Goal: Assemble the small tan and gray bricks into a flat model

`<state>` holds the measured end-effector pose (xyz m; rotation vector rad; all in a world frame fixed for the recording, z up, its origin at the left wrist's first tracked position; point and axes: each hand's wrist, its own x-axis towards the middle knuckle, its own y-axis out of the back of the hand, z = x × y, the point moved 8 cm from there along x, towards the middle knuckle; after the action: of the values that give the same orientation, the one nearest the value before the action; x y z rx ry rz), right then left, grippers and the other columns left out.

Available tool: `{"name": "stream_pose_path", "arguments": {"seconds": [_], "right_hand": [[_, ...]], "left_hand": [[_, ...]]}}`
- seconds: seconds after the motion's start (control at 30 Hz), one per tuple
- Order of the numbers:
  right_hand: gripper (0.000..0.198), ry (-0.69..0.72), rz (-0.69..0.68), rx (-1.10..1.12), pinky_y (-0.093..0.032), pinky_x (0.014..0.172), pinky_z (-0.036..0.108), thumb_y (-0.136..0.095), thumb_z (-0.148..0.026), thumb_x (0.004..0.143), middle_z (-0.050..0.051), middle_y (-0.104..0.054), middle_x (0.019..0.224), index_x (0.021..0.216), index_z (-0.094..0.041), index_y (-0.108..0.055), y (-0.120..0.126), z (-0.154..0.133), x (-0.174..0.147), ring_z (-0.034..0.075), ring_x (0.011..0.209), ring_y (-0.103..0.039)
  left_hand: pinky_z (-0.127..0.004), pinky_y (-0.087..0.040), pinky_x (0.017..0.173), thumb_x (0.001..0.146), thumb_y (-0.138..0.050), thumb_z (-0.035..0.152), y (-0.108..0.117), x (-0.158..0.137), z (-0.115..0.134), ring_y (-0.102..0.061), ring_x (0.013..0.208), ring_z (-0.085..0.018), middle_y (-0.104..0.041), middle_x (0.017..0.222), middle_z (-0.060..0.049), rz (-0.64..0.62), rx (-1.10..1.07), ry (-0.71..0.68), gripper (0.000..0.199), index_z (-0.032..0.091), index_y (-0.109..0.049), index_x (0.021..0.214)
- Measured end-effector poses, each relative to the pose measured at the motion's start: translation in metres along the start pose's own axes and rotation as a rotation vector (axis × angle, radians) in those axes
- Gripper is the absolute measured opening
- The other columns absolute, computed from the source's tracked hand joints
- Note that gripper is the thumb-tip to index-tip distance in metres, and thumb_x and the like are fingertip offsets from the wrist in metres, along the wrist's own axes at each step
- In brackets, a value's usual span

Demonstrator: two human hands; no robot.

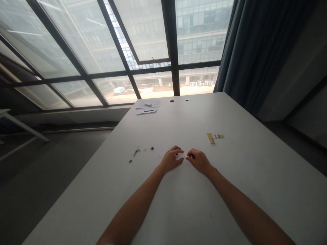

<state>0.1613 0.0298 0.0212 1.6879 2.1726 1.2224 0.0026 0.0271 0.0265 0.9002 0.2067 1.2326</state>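
My left hand point(171, 159) is over the white table point(178, 204), thumb and fingers curved round the near and far ends of a small thin pale piece point(184, 155). Opposite it, my right hand point(199, 160) is closed in a pinch by the right side of this piece. The piece's exact kind is too small to make out, and the fingertips partly cover it. Left of my hands lie several small dark parts point(152, 148) and a few pale bits point(145, 148). Farther right is a flat group of yellowish strips point(211, 137) with dark pieces point(218, 136) among them.
Papers point(148, 107) with small objects on top lie at the far left corner of the table. Two round inserts, one dark point(172, 101) and one pale point(187, 100), are near the far edge. Beyond are large windows point(143, 30) and a dark curtain point(245, 51).
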Motion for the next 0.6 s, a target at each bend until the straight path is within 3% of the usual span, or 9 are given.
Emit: {"name": "stream_pose_path", "arguments": {"seconds": [0.17,0.6], "right_hand": [[0.007,0.001,0.007,0.006,-0.042,0.067,0.027,-0.069,-0.025,0.086,0.001,-0.066,0.079,0.082,-0.021,-0.065,-0.0004,0.0014,0.0005,0.015,0.070,-0.058],[0.004,0.024,-0.016,0.051,-0.042,0.067,0.025,-0.070,-0.021,0.084,0.000,-0.064,0.079,0.083,-0.020,-0.067,0.0001,-0.0033,-0.0001,0.014,0.070,-0.056]], "left_hand": [[-0.028,-0.054,0.077,0.072,-0.081,0.029,-0.0003,-0.0003,-0.0019,-0.063,0.085,-0.015,-0.065,0.113,-0.005,-0.010,0.004,0.007,0.041,0.026,-0.073,0.112],[-0.026,-0.052,0.072,0.079,-0.078,0.038,0.0001,0.0016,-0.0039,-0.062,0.083,-0.015,-0.067,0.105,-0.005,0.026,-0.004,0.022,0.028,0.023,-0.076,0.102]]}}
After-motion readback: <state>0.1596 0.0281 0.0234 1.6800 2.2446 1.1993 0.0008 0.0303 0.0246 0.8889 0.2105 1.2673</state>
